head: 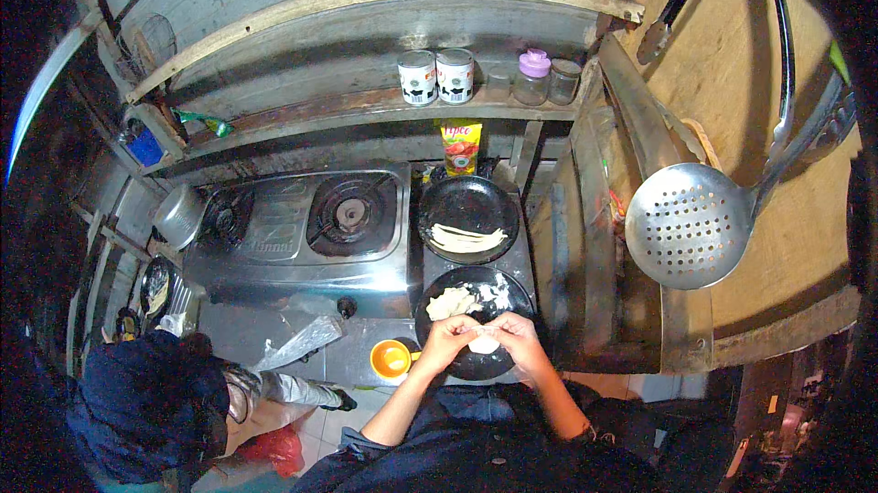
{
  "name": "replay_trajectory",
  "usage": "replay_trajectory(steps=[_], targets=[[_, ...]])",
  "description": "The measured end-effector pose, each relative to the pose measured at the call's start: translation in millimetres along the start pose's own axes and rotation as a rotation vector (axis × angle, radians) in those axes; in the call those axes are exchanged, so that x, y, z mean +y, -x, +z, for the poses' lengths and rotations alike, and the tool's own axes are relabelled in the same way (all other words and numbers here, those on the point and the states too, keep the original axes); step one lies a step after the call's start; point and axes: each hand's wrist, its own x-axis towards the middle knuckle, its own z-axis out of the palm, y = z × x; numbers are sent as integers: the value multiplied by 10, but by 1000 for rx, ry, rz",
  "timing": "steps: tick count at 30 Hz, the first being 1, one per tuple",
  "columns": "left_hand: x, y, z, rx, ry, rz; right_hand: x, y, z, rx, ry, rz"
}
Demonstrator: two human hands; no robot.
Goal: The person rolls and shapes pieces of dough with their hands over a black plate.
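Note:
Over the near black plate [439, 286], my left hand [449, 338] and my right hand [513, 336] meet at the fingertips, pinching a small flattened piece of pale dough [484, 343] between them. On that plate, just beyond my fingers, lie a lump of pale dough [451, 302] and some white flour [499, 291]. Directly behind stands a second black plate [468, 201], holding several thin dough strips [466, 239]. A yellow cup [391, 358] is left of my left forearm, its handle pointing towards the arm.
A two-burner gas stove [288, 218] is left of the plates. A clear plastic bag [302, 343] lies before it. Another person [147, 404] is at the lower left. Behind the plates stands a sauce pouch [459, 146]. A perforated metal skimmer [689, 225] hangs at the right.

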Motion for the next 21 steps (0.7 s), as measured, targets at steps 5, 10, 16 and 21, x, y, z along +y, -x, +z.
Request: replay_trajectory(steps=[5, 10, 16, 21], targets=[[28, 50, 2, -47, 183, -1, 17, 11, 58, -34, -91, 14], [-70, 70, -24, -97, 416, -15, -4, 23, 11, -84, -57, 105], [-146, 43, -35, -42, 332, -61, 98, 32, -108, -134, -239, 159], [18, 42, -7, -113, 375, -63, -29, 37, -92, -107, -372, 189]])
